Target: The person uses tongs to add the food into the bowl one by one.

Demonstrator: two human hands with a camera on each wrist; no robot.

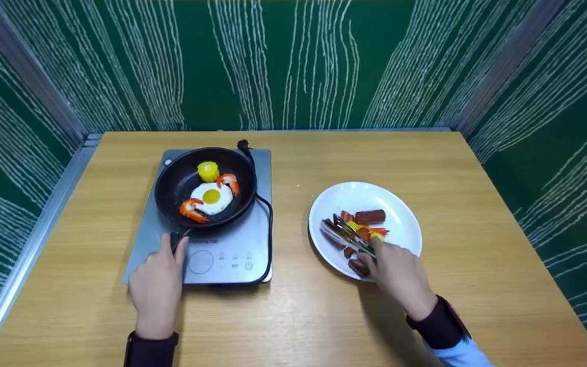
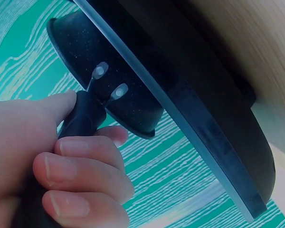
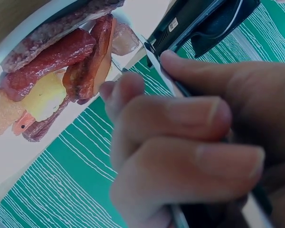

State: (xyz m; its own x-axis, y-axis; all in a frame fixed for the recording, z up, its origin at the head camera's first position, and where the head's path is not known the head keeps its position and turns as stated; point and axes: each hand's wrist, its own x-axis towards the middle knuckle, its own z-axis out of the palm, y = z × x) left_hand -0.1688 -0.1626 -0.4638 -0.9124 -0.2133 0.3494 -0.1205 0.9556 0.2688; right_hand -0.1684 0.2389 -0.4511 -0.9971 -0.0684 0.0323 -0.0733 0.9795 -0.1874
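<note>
Head view, pan: a round, black, speckled frying pan (image 1: 177, 186) sits over the far part of a flat silver-grey cooktop (image 1: 214, 275) with printed touch marks.
Pan's contents: a ridged yellow corn piece (image 1: 208, 172), a smooth white fried egg with a domed yellow yolk (image 1: 212, 198), and two curved orange-red shrimp (image 1: 194, 210), one on either side of the egg.
Handle and left hand: the left hand (image 1: 157, 290) curls its fingers round the pan's black handle (image 2: 83, 114), thumb laid along it.
Plate: a glossy white round plate (image 1: 403, 224) holds brown ribbed meat pieces (image 1: 370, 216), a streaked reddish strip (image 3: 92, 66) and a lumpy yellow piece (image 3: 42, 97).
Tongs and right hand: the right hand (image 1: 400, 275) grips shiny metal tongs (image 1: 342, 235), their ends above the plate's food; whether they pinch any of it, I cannot tell.
Cord: a black cable (image 1: 271, 229) runs along the cooktop's right edge.
Edges and room: wood grain of the pale brown table (image 1: 293, 326) shows between cooktop and plate, and wider to the plate's right; green walls with white wavy lines (image 1: 298, 66) rise beyond the far edge.
</note>
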